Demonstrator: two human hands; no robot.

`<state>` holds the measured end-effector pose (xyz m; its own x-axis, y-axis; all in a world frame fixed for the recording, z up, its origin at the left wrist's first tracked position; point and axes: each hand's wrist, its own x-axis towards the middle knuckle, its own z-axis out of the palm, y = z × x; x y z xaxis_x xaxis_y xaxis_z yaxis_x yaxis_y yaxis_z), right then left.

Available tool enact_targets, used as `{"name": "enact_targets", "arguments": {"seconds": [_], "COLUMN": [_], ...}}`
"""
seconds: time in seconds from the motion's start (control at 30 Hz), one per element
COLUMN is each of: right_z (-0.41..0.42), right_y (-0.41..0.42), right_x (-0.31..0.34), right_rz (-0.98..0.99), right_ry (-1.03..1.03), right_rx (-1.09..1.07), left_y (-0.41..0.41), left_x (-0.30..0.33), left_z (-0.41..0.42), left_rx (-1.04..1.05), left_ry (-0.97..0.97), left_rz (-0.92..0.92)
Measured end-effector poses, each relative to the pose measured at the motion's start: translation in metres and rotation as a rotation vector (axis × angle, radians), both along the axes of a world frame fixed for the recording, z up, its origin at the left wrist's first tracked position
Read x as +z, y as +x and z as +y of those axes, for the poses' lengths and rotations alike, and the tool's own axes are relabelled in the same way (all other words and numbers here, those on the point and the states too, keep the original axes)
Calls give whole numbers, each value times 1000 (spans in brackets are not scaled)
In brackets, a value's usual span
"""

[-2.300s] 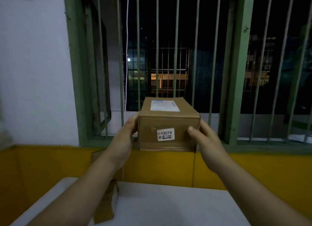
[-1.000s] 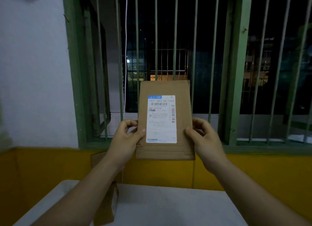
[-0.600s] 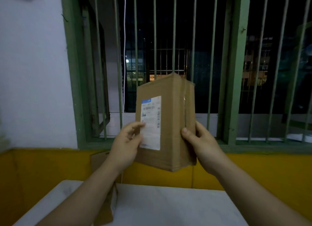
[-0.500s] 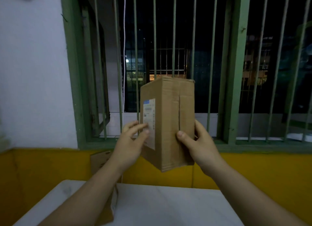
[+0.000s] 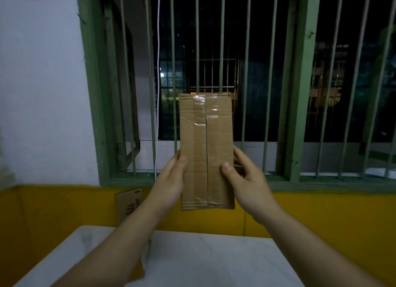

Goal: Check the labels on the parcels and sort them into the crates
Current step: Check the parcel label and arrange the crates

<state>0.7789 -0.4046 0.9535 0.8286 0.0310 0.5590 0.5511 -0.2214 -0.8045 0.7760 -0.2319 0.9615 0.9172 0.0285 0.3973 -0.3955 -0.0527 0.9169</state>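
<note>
Parcel: you hold the cardboard parcel (image 5: 206, 151) upright at the centre of the frame, in front of the window bars (image 5: 222, 40) and well above the worktop (image 5: 205, 259).
Change since earlier: half a second ago a corner of the parcel faced you, with the white shipping label on its left face. Now you have turned it square-on, and only the narrow taped face with its centre seam shows.
Left hand: your left hand (image 5: 171, 179) grips the parcel's left edge low down, thumb pressed on the front face, the other fingers wrapped behind.
Right hand: your right hand (image 5: 246, 179) grips the right edge at the same height, thumb on the front, the fingers curled around the side.
Hidden label: the shipping label is turned away from you, and no print shows on the face toward you.
Second parcel: another brown carton (image 5: 129, 203) stands at the lower left of centre against the yellow wall (image 5: 321, 214). Your left forearm covers most of it, and the dark marks on it are too dim to read.
Surroundings: the room is dim. Beyond the bars you see only darkness and a few lit windows. The worktop is cut off at the bottom edge of the frame.
</note>
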Motion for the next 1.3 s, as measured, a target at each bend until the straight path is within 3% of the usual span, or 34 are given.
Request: {"name": "enact_targets", "arguments": {"seconds": [0.3,0.43,0.53,0.63,0.83,0.97,1.3], "right_z": [1,2,-1,-4,-12,-9,-7], "right_y": [-3,-4,-5,-6,-4,-4,-8], "right_x": [0,1,4,5,-1,-2,1], "right_rz": [13,32,192,288,153,46,-32], "right_ry": [62,25,24,74,143,104,93], "right_rx": [27,-11,-28,37,-67,-144,-175], "left_y": [-2,1,-1,1,7,5,5], "left_x": [0,-3,-9,-12,-4,-6,-6], "left_z": [3,5,7,12,17,13,12], "left_rx": [86,-7,-129,-113,123,19,22], "left_ry": [-47,-118,-256,-283,-189,-73,-159], "left_rz": [96,54,57,34,-138,-107,15]}}
